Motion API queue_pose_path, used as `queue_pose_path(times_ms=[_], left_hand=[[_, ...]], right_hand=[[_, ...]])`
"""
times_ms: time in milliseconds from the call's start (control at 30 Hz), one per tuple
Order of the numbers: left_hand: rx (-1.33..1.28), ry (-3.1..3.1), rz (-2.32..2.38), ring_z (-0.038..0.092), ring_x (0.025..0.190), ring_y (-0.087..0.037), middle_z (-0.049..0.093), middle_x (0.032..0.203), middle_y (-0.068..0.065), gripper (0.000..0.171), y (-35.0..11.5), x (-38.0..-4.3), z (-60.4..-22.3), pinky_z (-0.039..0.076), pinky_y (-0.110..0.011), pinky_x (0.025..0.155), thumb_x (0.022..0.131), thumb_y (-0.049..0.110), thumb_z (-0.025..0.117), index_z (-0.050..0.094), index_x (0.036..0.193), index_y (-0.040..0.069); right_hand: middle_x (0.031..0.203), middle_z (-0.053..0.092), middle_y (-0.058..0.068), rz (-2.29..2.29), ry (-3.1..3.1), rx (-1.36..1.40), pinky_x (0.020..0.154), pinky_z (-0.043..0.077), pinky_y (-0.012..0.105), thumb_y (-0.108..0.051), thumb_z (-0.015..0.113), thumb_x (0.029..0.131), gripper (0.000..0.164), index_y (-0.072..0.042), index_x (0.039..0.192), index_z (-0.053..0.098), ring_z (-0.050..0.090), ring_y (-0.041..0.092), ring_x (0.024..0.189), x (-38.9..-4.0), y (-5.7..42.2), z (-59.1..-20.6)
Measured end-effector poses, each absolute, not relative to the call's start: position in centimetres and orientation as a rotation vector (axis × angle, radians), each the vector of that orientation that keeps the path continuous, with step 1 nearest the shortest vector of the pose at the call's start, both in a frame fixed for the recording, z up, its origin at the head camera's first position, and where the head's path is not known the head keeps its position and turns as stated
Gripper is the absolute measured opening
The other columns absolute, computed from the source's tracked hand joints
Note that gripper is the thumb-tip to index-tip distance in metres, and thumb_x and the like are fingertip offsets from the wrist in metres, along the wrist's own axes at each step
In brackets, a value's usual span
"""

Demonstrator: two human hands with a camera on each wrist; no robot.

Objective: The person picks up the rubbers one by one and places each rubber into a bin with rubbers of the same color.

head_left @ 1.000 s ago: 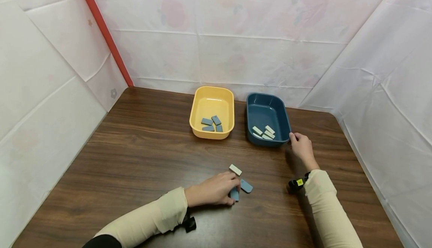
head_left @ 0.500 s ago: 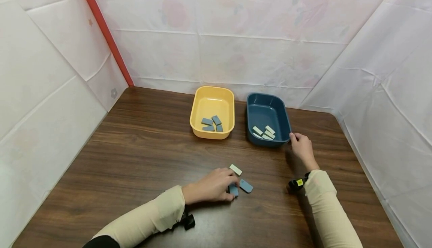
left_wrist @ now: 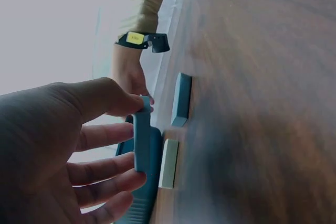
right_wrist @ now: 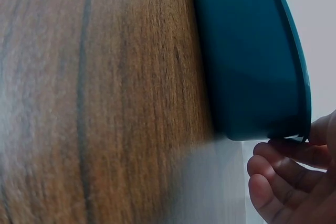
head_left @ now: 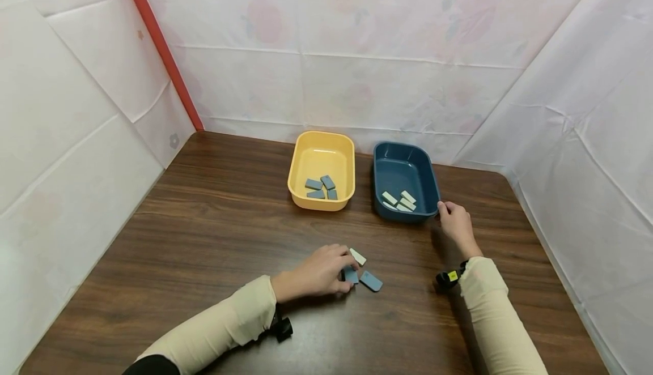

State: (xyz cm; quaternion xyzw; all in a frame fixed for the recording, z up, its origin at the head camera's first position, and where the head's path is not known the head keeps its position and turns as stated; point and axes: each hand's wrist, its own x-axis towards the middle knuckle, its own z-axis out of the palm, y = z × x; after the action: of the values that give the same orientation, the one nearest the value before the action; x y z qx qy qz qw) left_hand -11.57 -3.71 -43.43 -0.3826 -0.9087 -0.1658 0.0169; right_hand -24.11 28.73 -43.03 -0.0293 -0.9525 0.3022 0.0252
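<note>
My left hand (head_left: 315,273) pinches a small flat blue-grey block (left_wrist: 142,140) between thumb and fingertips, close over the table in the head view. Just right of it lies a second blue-grey block (head_left: 371,281), flat on the wood. A cream block (head_left: 359,257) sits slightly beyond, partly behind my left fingertips. At the far right, my right hand (head_left: 457,226) pinches the near right corner rim of a dark blue bin (right_wrist: 252,61), thumb above and fingers below. Several cream blocks (head_left: 406,203) lie inside that bin, toward its near end.
A yellow bin (head_left: 321,157) stands left of the blue one, with several blue-grey blocks (head_left: 313,184) at its near end. Both stand toward the back of the brown wooden table (head_left: 214,222). White patterned sheets (head_left: 326,52) hang behind and on both sides.
My left hand has shifted slightly away from me and to the left, carrying the blue-grey block. It now overlaps part of the cream block. My right hand stays at the blue bin.
</note>
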Motion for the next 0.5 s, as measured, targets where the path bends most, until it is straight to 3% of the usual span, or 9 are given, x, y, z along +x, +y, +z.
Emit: queue_pose_path(times_ms=[500], left_hand=[[-0.933, -2.74, -0.653, 0.051, 0.083, -0.007, 0.057, 0.097, 0.007, 0.026, -5.0, -13.2, -42.4, 0.044, -0.025, 0.072, 0.078, 0.033, 0.065, 0.063, 0.101, 0.021]], right_hand=[[0.084, 0.066, 0.021, 0.937, -2.946, -0.089, 0.057, 0.041, 0.026, -0.032, 0.031, 0.098, 0.045, -0.001, 0.092, 0.062, 0.06, 0.021, 0.068, -24.0, 28.5, -42.9]])
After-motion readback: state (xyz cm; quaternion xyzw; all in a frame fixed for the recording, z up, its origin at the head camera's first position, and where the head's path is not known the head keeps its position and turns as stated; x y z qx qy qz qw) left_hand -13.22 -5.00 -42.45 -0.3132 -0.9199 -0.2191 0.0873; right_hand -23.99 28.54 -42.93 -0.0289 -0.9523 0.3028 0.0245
